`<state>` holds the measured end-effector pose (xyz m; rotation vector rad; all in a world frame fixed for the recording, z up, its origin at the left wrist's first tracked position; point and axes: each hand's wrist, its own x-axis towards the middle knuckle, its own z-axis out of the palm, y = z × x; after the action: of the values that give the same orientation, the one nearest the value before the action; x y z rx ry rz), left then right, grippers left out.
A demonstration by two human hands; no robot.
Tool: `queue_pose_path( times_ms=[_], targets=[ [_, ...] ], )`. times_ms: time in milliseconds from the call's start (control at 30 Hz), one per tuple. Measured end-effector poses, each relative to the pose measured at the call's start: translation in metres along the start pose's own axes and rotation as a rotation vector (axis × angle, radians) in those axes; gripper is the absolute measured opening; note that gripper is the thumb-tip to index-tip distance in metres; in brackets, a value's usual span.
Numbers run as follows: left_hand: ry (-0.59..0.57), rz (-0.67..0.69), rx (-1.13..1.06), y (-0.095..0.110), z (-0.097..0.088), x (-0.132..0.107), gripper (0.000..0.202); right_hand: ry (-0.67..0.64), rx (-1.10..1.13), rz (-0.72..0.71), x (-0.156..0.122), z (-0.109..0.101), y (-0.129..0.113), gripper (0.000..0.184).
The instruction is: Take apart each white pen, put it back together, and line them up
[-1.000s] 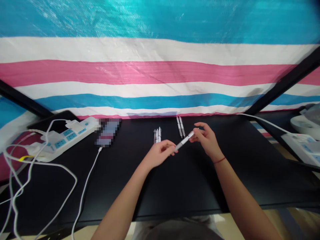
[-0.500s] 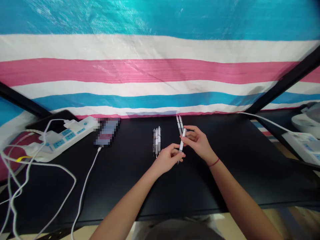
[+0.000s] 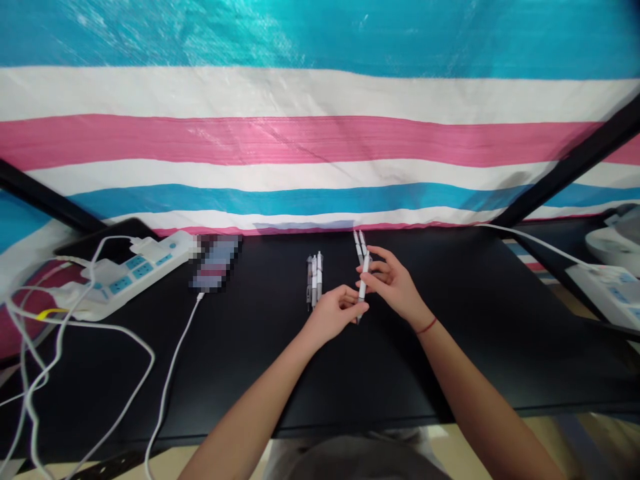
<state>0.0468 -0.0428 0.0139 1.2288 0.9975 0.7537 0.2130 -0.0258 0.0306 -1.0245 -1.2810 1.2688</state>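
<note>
Both my hands are closed around one white pen [image 3: 365,280], which is held nearly upright over the black table [image 3: 390,373]. Fingers of my left hand [image 3: 334,315] pinch its lower, grey end. My right hand [image 3: 391,281], with a thin red band at the wrist, grips the pen's upper part between thumb and fingers. Just left of my left hand lies a small row of pens [image 3: 314,277], some white and grey, one darker. Behind my right hand two more white pens [image 3: 360,245] lie side by side, their near ends partly hidden.
To the left, a phone [image 3: 216,263] with a blurred screen is plugged into a white cable [image 3: 173,370]. Further left is a white power strip [image 3: 135,273] with tangled cords. A striped sheet [image 3: 320,143] hangs behind the table; another white socket block [image 3: 613,290] sits far right.
The held pen has turned slightly in my fingers, and its clip now shows at the right side. Both hands stay in almost the same place; the view has shifted a little.
</note>
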Motion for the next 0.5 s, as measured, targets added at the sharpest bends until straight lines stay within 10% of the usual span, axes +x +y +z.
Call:
queue_pose_path(
  times_ms=[500],
  targets=[
    [-0.049,-0.007,-0.027,-0.0004,-0.0002,0.0006,0.027,0.047,0.021,0.061,0.0008,0.0022,-0.0009,0.052]
  ],
)
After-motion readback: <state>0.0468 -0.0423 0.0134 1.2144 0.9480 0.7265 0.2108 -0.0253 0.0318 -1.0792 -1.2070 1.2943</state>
